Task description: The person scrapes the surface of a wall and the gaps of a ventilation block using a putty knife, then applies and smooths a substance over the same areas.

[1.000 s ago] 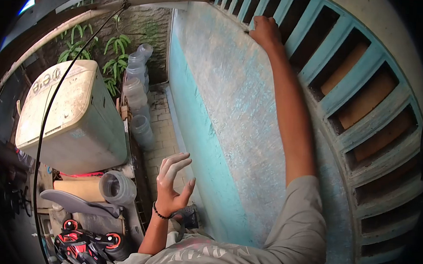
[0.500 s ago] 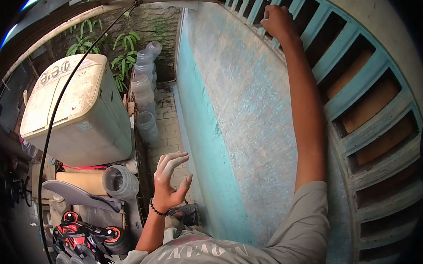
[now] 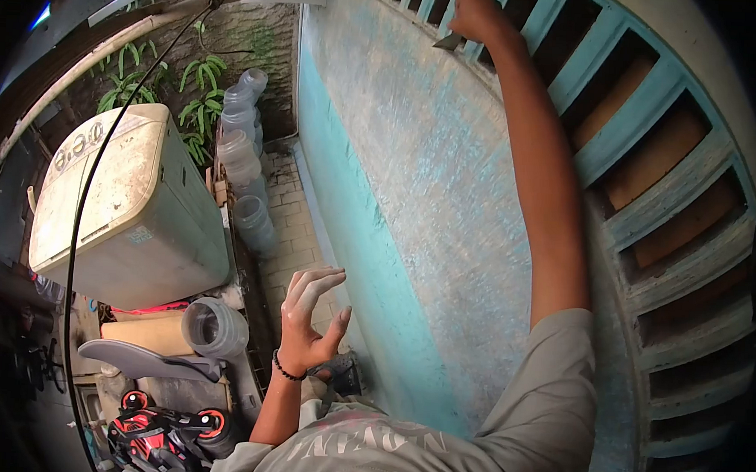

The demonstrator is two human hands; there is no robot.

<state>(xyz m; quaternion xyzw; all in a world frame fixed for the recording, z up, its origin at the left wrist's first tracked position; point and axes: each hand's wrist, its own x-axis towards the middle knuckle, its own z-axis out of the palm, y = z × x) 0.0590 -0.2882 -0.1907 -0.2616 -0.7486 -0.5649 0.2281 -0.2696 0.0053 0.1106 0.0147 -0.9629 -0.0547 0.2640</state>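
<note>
My right hand (image 3: 477, 15) is raised high against the wall and closed on a small flat metal blade (image 3: 447, 41). The blade's edge rests where the worn, pale-blue painted wall (image 3: 416, 170) meets the blue slatted vent (image 3: 623, 121). My left hand (image 3: 309, 318) hovers lower down, apart from the wall, with its fingers spread and nothing in it. A dark bead bracelet circles that wrist.
A dirty white washing machine (image 3: 123, 206) stands at the left. Stacked clear plastic jugs (image 3: 243, 169) line the brick floor beside it, with green plants (image 3: 189, 89) behind. A black cable (image 3: 90, 187) hangs across. A red-and-black toy (image 3: 162, 434) and a grey board (image 3: 145, 360) lie below.
My right hand shifted slightly along the vent's lower edge, and the blade now shows below it. My left hand stayed open in about the same place.
</note>
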